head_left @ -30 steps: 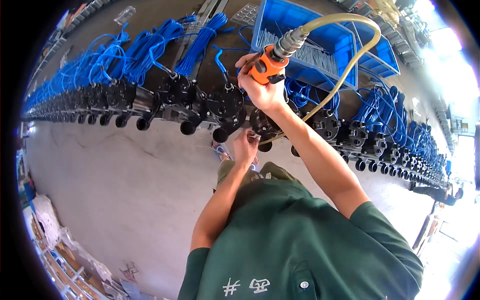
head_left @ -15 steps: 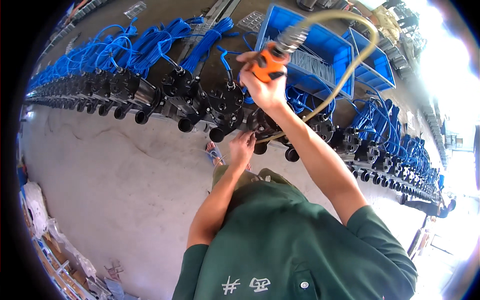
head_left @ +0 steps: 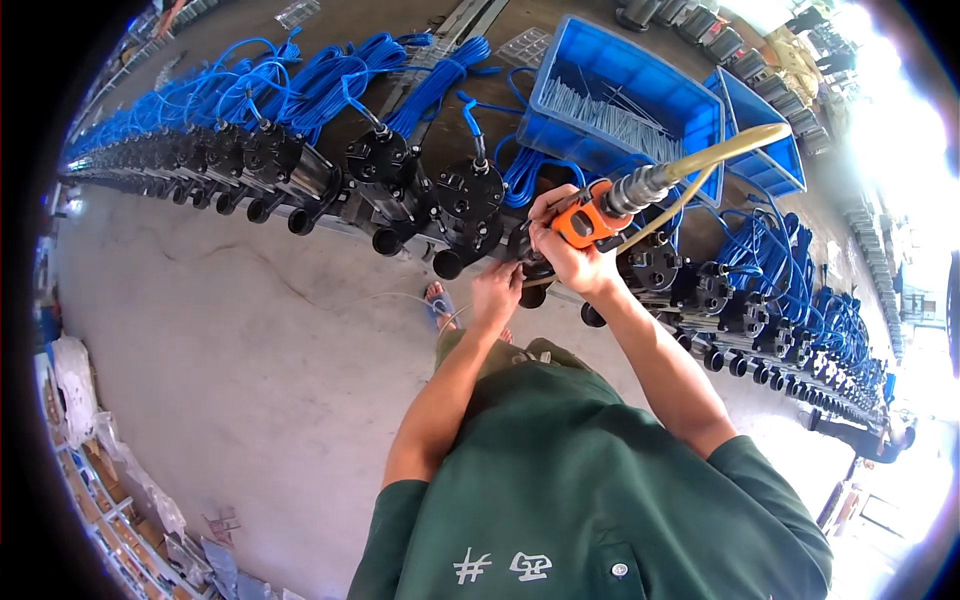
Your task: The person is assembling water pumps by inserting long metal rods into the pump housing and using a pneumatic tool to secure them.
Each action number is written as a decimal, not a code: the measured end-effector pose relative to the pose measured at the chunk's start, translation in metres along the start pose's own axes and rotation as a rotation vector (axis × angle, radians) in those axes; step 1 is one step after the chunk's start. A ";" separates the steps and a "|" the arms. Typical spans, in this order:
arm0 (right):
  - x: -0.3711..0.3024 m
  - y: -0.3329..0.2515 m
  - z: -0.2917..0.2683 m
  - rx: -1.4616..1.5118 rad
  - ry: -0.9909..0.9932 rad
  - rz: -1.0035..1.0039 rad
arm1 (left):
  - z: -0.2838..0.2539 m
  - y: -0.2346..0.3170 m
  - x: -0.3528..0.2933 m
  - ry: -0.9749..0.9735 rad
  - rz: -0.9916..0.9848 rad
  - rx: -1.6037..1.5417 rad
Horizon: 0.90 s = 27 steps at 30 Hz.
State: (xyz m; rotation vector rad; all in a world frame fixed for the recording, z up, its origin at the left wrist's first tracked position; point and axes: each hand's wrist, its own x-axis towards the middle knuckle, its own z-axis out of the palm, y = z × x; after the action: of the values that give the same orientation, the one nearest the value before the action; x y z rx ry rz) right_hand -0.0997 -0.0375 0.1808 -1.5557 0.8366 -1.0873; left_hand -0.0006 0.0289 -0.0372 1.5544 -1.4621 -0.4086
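Observation:
My right hand [head_left: 578, 265] is wrapped round an orange pneumatic driver [head_left: 582, 222], its hose end tilted up to the right and its working tip hidden. From its ribbed metal connector [head_left: 636, 190] a yellow air hose [head_left: 735, 148] loops back beneath my forearm. The driver is held over a black pump [head_left: 520, 245], mostly covered by my hands. At the near side of that pump, the fingers of my left hand [head_left: 496, 296] are pinched together; whatever is between them is too small to make out. Another black pump [head_left: 471, 205] stands just left.
Long rows of black pumps [head_left: 378, 165] run left and right, with bundled blue cables [head_left: 440, 80] behind. A blue crate [head_left: 625, 150] holding thin pale rods stands beyond my hands, beside a second blue crate [head_left: 785, 165]. Grey floor [head_left: 240, 330] lies nearer me.
My right hand has brought the driver down and rightward in the picture, from above the row to right over the pump. My left hand stays at the pump.

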 end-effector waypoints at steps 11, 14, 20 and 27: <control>-0.009 -0.072 -0.032 0.099 0.037 -0.154 | -0.068 0.065 0.038 0.118 0.043 -0.091; -0.017 -0.108 -0.069 0.114 0.223 -0.292 | -0.136 0.158 0.128 0.158 0.269 -0.120; -0.045 -0.114 -0.102 -0.080 0.416 -0.338 | -0.073 0.168 0.307 -0.928 0.623 0.245; -0.048 -0.103 -0.086 -0.166 0.835 -0.193 | 0.078 0.085 0.298 -1.757 1.094 -0.029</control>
State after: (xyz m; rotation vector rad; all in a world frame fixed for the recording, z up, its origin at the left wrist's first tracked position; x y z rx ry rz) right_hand -0.1979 0.0018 0.2764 -1.3119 1.3680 -1.9013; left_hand -0.0406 -0.2605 0.0927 -0.2520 -3.1525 -1.1615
